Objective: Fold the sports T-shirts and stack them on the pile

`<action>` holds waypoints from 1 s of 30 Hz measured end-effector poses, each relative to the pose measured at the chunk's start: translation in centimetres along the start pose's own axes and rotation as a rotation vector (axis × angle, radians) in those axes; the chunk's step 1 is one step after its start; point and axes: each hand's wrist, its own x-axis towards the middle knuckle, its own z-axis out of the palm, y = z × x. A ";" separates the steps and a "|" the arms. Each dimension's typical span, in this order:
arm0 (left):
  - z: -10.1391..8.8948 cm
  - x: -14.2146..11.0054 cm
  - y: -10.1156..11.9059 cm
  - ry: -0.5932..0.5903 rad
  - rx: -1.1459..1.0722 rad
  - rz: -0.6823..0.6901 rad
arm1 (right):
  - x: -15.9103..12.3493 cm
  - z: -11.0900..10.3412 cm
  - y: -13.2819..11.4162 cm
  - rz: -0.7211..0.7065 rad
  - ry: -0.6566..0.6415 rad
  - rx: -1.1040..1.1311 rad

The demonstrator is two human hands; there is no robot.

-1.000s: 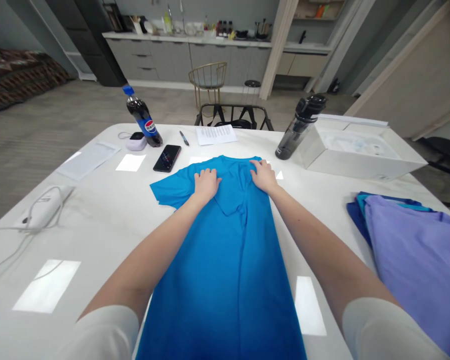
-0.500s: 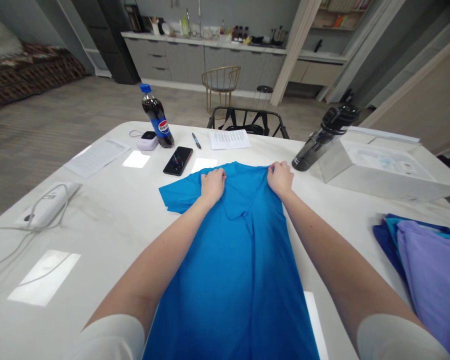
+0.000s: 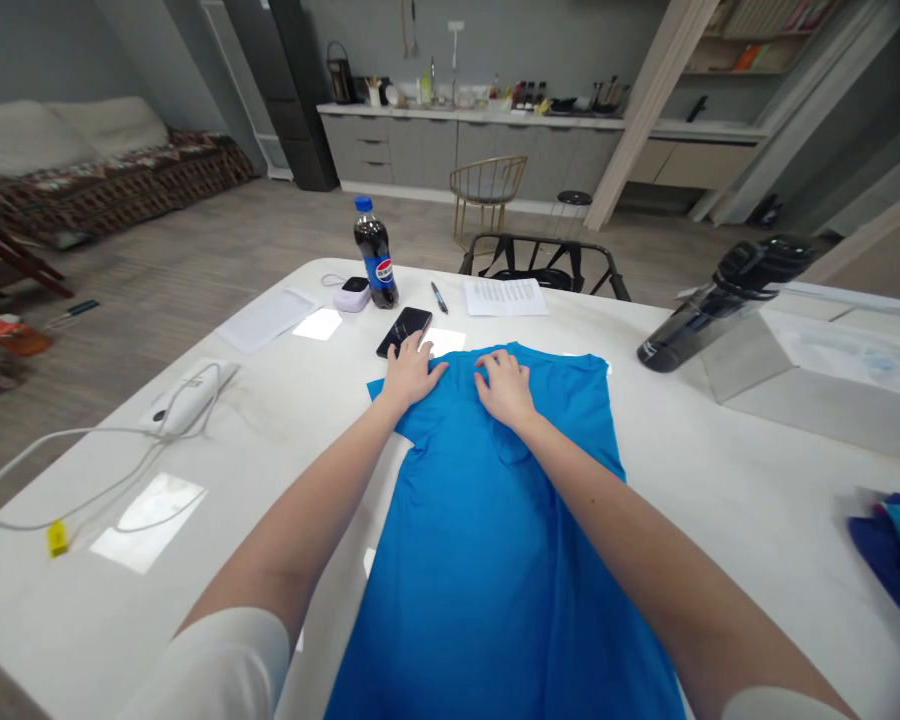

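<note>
A bright blue polo shirt (image 3: 495,520) lies lengthwise on the white table (image 3: 720,480), collar end away from me. My left hand (image 3: 411,372) rests flat with fingers spread on the shirt's left shoulder and sleeve, close to a black phone (image 3: 403,331). Just to its right, my right hand (image 3: 504,387) lies flat on the collar area, fingers stretched out. Neither hand holds anything.
A cola bottle (image 3: 375,254), a small lilac case (image 3: 352,294), a pen (image 3: 439,297) and paper sheets (image 3: 504,296) sit at the far edge. A dark water bottle (image 3: 720,302) and white box (image 3: 832,370) stand right. Folded clothes (image 3: 896,560) lie at the right edge; a corded white device (image 3: 187,398) lies left.
My right hand has moved left from the shirt's right shoulder to the collar area. The left hand has slid out onto the left sleeve. The view has swung to the left.
</note>
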 end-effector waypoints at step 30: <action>-7.9 -3.3 6.1 -0.415 -1.480 -0.341 | 4.3 -0.7 3.2 0.038 -0.002 0.300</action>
